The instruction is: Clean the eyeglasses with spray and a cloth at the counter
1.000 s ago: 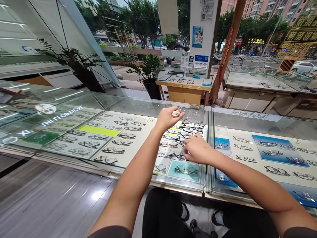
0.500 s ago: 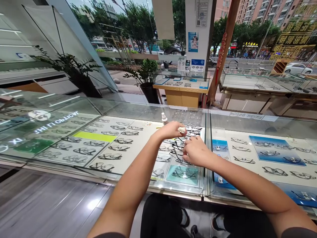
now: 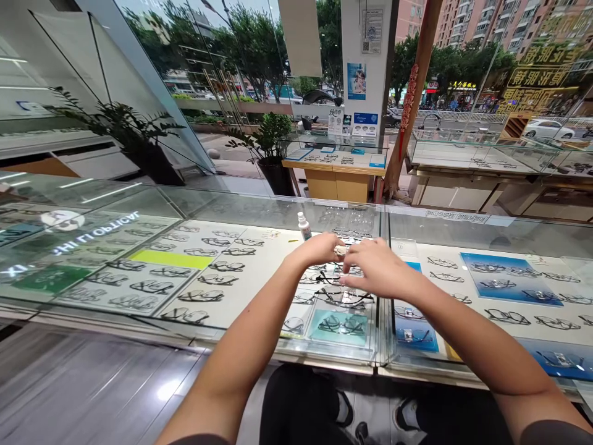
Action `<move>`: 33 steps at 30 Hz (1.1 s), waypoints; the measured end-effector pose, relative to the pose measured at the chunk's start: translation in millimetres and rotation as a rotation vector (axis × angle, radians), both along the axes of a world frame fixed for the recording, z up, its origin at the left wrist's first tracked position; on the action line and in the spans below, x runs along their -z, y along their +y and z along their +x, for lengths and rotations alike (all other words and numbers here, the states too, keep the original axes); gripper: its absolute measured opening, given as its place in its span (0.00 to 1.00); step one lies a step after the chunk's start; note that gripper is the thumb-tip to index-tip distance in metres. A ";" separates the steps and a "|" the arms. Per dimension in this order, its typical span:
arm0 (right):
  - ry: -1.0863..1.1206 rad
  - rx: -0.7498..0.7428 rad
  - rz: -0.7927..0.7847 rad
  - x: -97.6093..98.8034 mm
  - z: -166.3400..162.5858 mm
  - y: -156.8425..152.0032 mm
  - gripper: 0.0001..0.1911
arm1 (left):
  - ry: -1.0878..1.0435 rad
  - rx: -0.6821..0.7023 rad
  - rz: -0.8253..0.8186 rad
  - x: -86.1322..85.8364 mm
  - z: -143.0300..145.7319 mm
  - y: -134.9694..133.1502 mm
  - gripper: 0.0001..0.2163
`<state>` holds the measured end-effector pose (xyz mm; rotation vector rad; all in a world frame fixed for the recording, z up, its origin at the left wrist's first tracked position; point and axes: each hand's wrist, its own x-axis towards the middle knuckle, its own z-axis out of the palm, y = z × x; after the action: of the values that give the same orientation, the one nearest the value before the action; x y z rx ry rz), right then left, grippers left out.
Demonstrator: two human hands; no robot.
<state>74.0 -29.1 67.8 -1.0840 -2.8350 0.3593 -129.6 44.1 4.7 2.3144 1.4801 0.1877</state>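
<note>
My left hand is closed on a small whitish cloth above the glass counter. Close against it, my right hand has its fingers curled toward the cloth, thumb lower. What lies between those fingers is too small to make out. Dark-framed eyeglasses lie just below the hands, beside the right thumb. More eyeglasses sit nearer to me, partly overlapping one another. Behind my left hand stands a white spray bottle, upright.
Rows of eyeglasses fill the glass display case on the left. On the right, a second case holds frames on blue panels. A teal panel with eyeglasses lies near the front edge. Potted plants stand beyond.
My right hand has lifted from the eyeglasses and come up beside the left hand and its cloth. The eyeglasses beneath are now more exposed. The view has shifted slightly.
</note>
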 end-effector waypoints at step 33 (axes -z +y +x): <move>1.126 0.273 -0.238 55.0 86.4 37.4 0.24 | -1.151 -0.029 0.043 -6.2 101.4 -18.4 0.22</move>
<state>160.4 8.3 12.8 -0.8590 -1.6620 0.9274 -28.2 25.7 10.9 1.6256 0.8664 1.2923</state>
